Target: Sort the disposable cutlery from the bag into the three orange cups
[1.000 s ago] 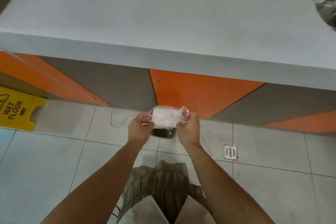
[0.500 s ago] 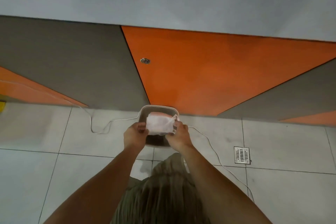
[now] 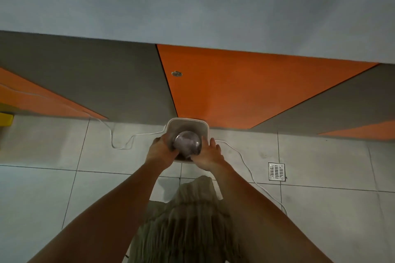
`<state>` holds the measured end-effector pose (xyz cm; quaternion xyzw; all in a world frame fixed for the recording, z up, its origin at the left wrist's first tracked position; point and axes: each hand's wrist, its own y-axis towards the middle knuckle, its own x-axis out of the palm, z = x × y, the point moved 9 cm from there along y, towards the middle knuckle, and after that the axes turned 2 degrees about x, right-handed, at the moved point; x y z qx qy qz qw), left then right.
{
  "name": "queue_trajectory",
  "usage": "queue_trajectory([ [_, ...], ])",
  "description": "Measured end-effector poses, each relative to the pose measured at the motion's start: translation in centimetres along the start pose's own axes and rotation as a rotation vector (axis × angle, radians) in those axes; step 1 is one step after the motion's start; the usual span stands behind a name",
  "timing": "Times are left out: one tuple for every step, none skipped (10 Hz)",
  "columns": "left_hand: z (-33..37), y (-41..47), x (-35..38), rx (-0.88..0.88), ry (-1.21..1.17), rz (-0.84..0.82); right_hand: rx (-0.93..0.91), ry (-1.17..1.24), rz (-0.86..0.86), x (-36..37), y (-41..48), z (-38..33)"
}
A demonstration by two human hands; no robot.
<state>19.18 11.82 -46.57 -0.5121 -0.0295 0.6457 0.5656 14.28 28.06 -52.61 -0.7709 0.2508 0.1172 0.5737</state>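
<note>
Down at floor level, under the front edge of the grey surface (image 3: 192, 6), both hands meet over a small white bin (image 3: 205, 124) that stands against the orange panel (image 3: 245, 92). Between them sits a rounded, glossy grey bundle, which I take to be the bag (image 3: 188, 143); blur keeps me from being sure, and no cutlery shows in it.

The left hand (image 3: 162, 150) appears curled round the bundle's left side and grips it. The right hand (image 3: 210, 153) lies flat against its right side, fingers straight and slightly spread, not closed on anything. A white cable (image 3: 119, 147) trails across the floor on either side of the bin.

The relation that matters is vertical: the bag is directly above the bin's open mouth, partly inside its rim, with the two hands level on either side and equally near. It is balled up, so it has no clear long axis. Only the left hand would need to let go for it to drop straight in. The orange cups are out of view.
</note>
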Motion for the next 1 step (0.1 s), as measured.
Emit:
queue_trajectory([
  [1.67,-2.06,-2.34,0.008,0.054,-0.005,-0.015,-0.022,0.02,-2.16,-3.46,-1.73],
])
